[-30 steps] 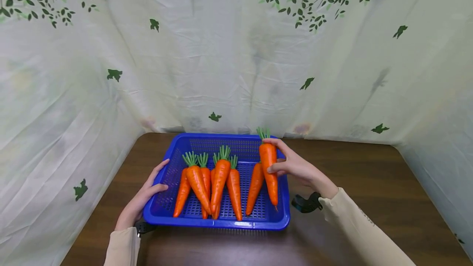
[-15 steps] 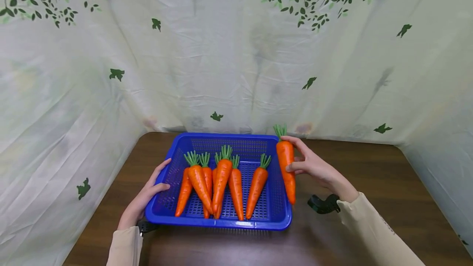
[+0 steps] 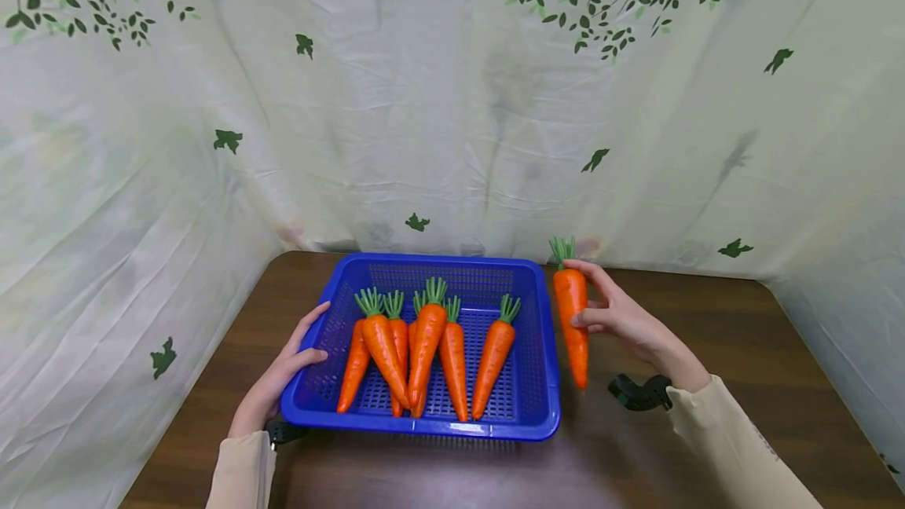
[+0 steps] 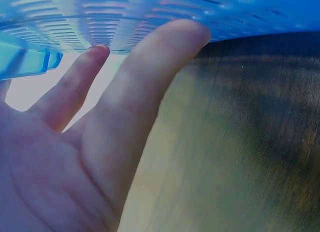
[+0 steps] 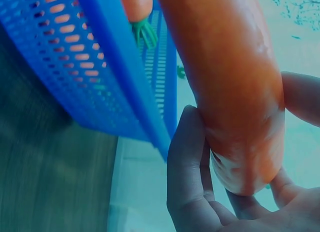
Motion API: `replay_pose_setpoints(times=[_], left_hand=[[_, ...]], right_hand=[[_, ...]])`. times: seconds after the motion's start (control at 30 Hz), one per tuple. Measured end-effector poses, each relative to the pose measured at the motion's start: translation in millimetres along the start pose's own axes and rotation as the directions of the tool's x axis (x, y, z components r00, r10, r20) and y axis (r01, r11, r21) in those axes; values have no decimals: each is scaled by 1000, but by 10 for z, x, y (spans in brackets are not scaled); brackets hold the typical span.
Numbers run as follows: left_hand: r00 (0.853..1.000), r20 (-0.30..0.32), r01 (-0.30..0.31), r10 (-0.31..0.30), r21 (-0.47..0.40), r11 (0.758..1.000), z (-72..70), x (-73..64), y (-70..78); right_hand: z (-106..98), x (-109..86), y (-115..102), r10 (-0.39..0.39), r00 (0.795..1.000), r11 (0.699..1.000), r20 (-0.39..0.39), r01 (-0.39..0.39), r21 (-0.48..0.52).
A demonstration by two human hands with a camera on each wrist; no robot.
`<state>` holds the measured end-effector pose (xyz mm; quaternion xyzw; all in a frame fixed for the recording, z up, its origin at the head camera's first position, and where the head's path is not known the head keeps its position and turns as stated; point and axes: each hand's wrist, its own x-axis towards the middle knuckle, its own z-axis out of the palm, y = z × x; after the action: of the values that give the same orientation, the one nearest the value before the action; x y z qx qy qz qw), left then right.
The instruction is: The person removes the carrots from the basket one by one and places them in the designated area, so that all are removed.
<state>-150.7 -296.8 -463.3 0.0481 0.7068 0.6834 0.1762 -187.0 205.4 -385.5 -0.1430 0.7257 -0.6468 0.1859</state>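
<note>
At the blue plastic basket [image 3: 488, 432], my left hand [image 3: 272, 379] lies along the left side. Its thumb and fingers are extended and touch the basket, the thumb [image 4: 150, 82] near the slotted wall in the left wrist view. My right hand [image 3: 629, 324] holds a carrot [image 3: 571, 320] just outside the basket's right rim. Thumb and fingers pinch its thick upper part, with the green stems up and the tip down. In the right wrist view the orange body [image 5: 230, 77] sits between the fingers. Several carrots [image 3: 426, 332] overlap on the basket's left side; a single carrot [image 3: 492, 368] lies to their right.
The basket stands on a dark brown wooden table [image 3: 735, 360], whose surface extends to the right of it. A pale curtain [image 3: 452, 100] with leaf prints hangs behind the table and along both sides.
My right hand has carried its carrot rightward, from above the basket's right part to outside the rim. My left hand keeps its place on the basket.
</note>
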Motion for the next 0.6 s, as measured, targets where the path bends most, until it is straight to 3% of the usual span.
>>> replay_pose_setpoints(times=[0.6], left_hand=[[1000,-5,3,-3,11,1000,5,-9,-2]], right_hand=[[-353,-26,272,41,995,999,-89,-44,-32]])
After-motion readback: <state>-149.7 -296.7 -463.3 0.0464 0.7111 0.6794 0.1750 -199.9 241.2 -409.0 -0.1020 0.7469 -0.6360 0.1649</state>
